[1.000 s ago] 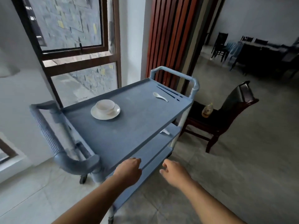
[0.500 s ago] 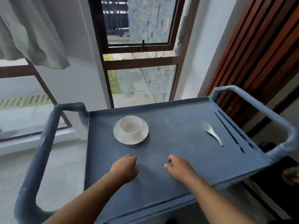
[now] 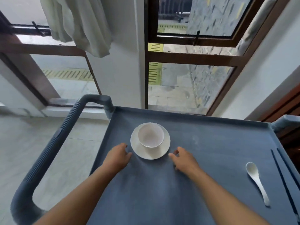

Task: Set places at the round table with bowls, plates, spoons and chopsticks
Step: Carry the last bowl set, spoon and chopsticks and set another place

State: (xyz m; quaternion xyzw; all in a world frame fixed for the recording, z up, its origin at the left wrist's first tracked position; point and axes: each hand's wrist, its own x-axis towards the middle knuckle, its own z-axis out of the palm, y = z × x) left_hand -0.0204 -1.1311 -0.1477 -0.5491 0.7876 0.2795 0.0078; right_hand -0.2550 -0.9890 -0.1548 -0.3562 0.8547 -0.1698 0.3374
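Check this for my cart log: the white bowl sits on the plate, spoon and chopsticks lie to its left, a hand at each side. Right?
Wrong side: the head view shows the spoon and chopsticks lying to the right of the bowl. The bowl does sit on the plate, with the left hand and right hand at its sides.

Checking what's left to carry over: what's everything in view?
cart: one, blue-grey, by the windows
plate: one, white, mid cart top
bowl: one, white, on the plate
spoon: one, white, cart's right side
chopsticks: two, dark, right of the spoon
curtain: one, pale, upper left
windows: two, brown-framed, behind the cart
left hand: one, bare, left of the plate
right hand: one, bare, right of the plate
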